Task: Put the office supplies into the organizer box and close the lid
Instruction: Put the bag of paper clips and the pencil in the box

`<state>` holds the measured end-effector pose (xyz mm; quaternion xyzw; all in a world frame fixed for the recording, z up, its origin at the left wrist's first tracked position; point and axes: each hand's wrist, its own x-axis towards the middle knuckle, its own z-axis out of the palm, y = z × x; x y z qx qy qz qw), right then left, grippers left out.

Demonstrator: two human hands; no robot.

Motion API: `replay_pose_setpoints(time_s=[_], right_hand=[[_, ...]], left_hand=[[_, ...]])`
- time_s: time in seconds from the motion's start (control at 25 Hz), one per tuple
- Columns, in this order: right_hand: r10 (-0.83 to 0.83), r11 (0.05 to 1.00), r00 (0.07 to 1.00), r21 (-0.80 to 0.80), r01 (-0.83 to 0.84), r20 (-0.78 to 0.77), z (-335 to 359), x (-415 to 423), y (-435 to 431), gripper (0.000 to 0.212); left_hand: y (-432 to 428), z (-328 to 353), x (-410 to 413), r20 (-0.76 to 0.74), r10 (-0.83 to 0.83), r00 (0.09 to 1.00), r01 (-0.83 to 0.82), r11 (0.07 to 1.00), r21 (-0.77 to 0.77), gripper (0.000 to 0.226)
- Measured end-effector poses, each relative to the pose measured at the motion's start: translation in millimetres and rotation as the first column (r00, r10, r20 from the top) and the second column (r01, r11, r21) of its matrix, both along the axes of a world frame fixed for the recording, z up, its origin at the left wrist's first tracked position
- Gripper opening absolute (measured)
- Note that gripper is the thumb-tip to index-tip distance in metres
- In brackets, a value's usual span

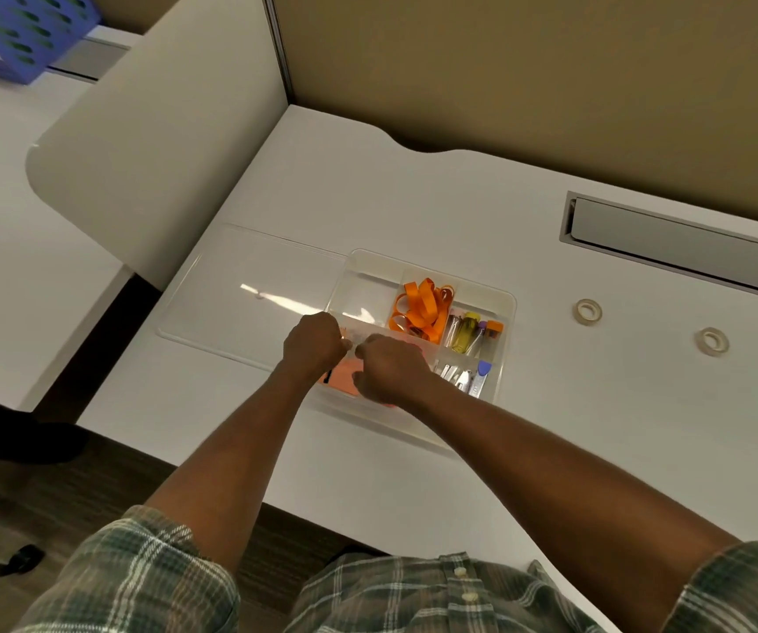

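A clear organizer box (502, 303) sits mid-desk, its clear lid (249, 285) lying open flat to the left. Its compartments hold orange bands (420, 306), small tubes with yellow and orange caps (470, 331), and metal clips with a blue-tipped tool (470, 376). An orange-pink pad (345, 374) lies in the near-left compartment. My left hand (310, 347) and my right hand (390, 370) hover over that compartment, both curled, fingertips meeting around something small and pale that I cannot make out. Two tape rolls (587, 311) (711, 341) lie on the desk to the right.
A grey cable tray slot (678, 242) runs along the back right. A tan partition wall (527, 70) borders the desk behind. A white divider panel (153, 130) stands to the left. A blue perforated bin (25, 34) sits far left on the neighbouring desk.
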<state>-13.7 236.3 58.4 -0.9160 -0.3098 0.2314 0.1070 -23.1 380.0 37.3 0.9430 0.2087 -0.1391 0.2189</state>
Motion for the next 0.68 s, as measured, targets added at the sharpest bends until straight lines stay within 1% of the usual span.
replay_pose_setpoints(time_s=[0.08,0.16,0.24,0.32,0.44,0.52,0.6,0.68], right_hand=[[0.060,0.992,0.998,-0.115,-0.060,-0.007,-0.9,-4.3,1.4,0.030],[0.083,0.980,0.996,-0.181,-0.084,-0.016,0.4,-7.1,3.9,0.027],[0.092,0.970,0.995,-0.223,-0.095,-0.025,-0.1,-9.8,7.2,0.024],[0.092,0.966,0.995,-0.239,-0.099,-0.038,-0.5,-11.4,10.2,0.026],[0.092,0.970,0.995,-0.220,-0.099,-0.044,-2.7,-11.8,10.9,0.028],[0.088,0.978,0.995,-0.183,-0.096,-0.049,-3.7,-12.0,7.6,0.027],[0.064,0.992,0.996,-0.109,-0.070,-0.058,-5.3,-12.0,2.2,0.030],[0.042,0.999,0.999,-0.010,-0.043,-0.033,-6.4,-12.3,-6.3,0.033]], left_hand=[[-2.7,-6.6,-1.3,-0.015,-0.027,1.000,0.028,0.996,0.087,0.024],[-6.5,-11.3,-3.8,-0.016,-0.038,0.999,0.040,0.987,0.155,0.015],[-10.8,-16.4,-6.9,-0.003,-0.045,0.999,0.045,0.978,0.206,0.008],[-14.2,-21.0,-9.3,0.029,-0.036,0.999,0.029,0.976,0.214,0.008],[-17.5,-25.5,-11.0,0.060,0.011,0.998,-0.022,0.984,0.178,0.009],[-19.3,-28.1,-11.8,0.056,0.022,0.998,-0.031,0.987,0.159,0.013],[-19.9,-29.1,-13.0,0.065,0.035,0.997,-0.044,0.988,0.149,0.017],[-20.4,-28.2,-13.3,0.101,0.052,0.993,-0.066,0.988,0.142,0.020]])
